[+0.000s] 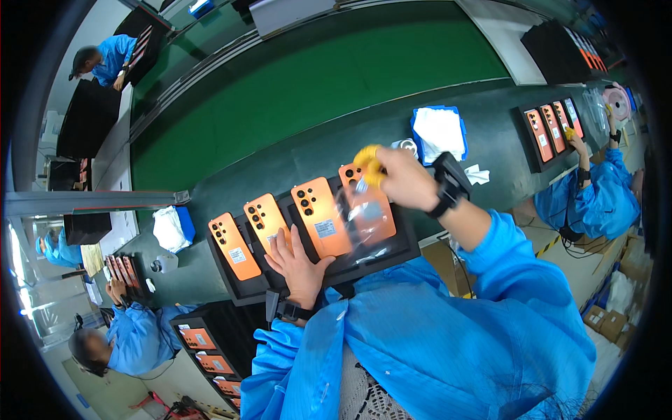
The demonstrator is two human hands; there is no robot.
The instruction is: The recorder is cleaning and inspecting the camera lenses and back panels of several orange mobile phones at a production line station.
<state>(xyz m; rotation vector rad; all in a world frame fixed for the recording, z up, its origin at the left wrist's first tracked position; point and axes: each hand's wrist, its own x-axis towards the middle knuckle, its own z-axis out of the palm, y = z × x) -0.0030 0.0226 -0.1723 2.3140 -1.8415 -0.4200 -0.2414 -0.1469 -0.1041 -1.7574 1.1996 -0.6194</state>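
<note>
Four orange phones lie backs up in a black foam tray point(262, 285) in front of me: a left-end phone point(233, 246), a second phone point(262, 215), a third phone point(320, 217) and a right-end phone point(374, 222). My left hand point(301, 269) rests open, fingers spread, over the lower part of the second phone and beside the third. Above the right-end phone, my right hand point(402, 178), with yellow finger covers, is closed on a clear plastic film point(365, 217). The blurred film hangs down across that phone. My right fingertips are partly hidden.
Beyond the tray runs a green conveyor belt point(315, 91). A blue bin with white cloths point(439, 131) and a crumpled white wipe point(477, 174) lie to the right. Another cloth bin point(171, 229) stands left. Stacked phone trays point(210, 360) are at lower left. Co-workers in blue sit at both sides.
</note>
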